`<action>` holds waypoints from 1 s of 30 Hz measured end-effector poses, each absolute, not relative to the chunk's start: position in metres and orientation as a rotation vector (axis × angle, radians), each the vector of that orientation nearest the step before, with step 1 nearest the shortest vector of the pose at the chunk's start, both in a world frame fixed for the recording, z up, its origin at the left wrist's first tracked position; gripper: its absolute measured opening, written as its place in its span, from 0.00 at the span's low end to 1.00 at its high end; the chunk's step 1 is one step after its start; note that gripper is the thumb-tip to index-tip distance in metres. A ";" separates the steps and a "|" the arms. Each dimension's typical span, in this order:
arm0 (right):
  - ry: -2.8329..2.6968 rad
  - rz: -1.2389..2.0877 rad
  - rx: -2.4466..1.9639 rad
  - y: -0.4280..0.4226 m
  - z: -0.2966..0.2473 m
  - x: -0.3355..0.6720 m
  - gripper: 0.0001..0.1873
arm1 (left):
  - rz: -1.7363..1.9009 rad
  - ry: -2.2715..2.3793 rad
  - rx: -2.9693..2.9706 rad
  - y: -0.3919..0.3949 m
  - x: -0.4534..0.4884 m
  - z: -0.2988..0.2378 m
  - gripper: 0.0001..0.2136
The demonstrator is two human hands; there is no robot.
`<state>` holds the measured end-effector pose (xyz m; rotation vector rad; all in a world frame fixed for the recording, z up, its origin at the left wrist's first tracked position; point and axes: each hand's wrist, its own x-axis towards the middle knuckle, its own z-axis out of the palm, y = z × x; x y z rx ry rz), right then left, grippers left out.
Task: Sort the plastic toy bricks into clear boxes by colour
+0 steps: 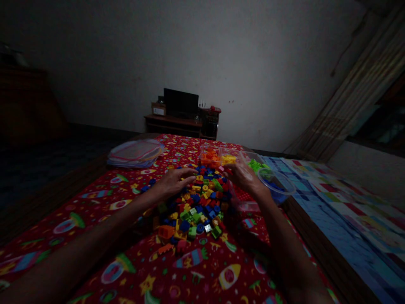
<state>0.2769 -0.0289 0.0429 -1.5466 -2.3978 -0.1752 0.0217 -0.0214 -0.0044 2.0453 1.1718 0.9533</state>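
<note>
A heap of small plastic building blocks (198,207) in red, blue, yellow, green and orange lies on a red cloth printed with rockets (177,274). My left hand (174,181) rests at the heap's far left edge, fingers stretched toward the blocks, holding nothing I can see. My right hand (242,175) is at the heap's far right edge, fingers curled near a red block; what they hold is unclear. Clear tubs hold sorted blocks: orange (210,158), yellow (228,159), green (257,165) and a blue-filled one (278,185) beside my right wrist.
A stack of clear lids (136,153) lies at the far left of the cloth. A checked blue-and-white bedcover (341,202) spreads to the right. A low wooden shelf with a dark screen (180,110) stands against the far wall. The room is dim.
</note>
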 end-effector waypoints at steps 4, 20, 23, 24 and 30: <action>-2.332 -0.253 -1.953 -0.027 0.054 0.313 0.16 | 0.718 1.181 2.213 -0.017 0.007 0.000 0.17; -2.565 -0.222 -1.385 -0.040 0.008 0.246 0.12 | 0.462 1.232 2.559 -0.030 0.018 -0.014 0.10; -2.598 -0.133 -1.387 -0.034 -0.003 0.247 0.14 | 0.509 1.341 2.380 -0.024 0.012 -0.005 0.12; -2.588 -0.112 -1.382 -0.032 -0.005 0.247 0.17 | 0.551 1.376 2.327 -0.021 0.010 -0.003 0.12; -2.579 0.030 -1.338 -0.023 0.000 0.242 0.21 | 0.756 1.462 2.424 -0.006 0.001 -0.015 0.12</action>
